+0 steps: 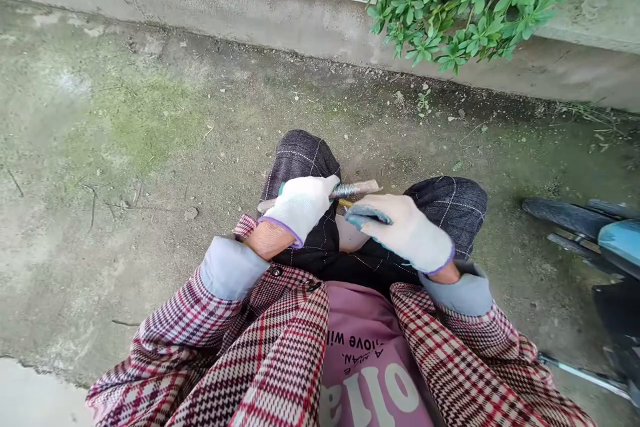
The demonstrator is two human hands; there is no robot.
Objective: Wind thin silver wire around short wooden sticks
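Observation:
A white knit glove with a purple cuff covers my left hand [302, 203], which is closed around a wooden stick [369, 187]. Thin silvery wire [345, 191] is wound tightly about the stick near its right end; the stick's other end shows left of my wrist. My right hand [407, 223], in a matching glove with a blue-grey coated palm, is closed just to the right and below the wire. A small yellowish piece [345, 203] shows between the hands. What the right fingers hold, if anything, is hidden.
Both hands are over my knees in dark checked trousers [305, 153]. Ahead runs a low concrete ledge [250, 20] with a leafy green bush [465, 0] overhanging it. At right stands a wheeled vehicle with a light blue part [620, 243]. Twigs [93, 203] lie on the mossy ground.

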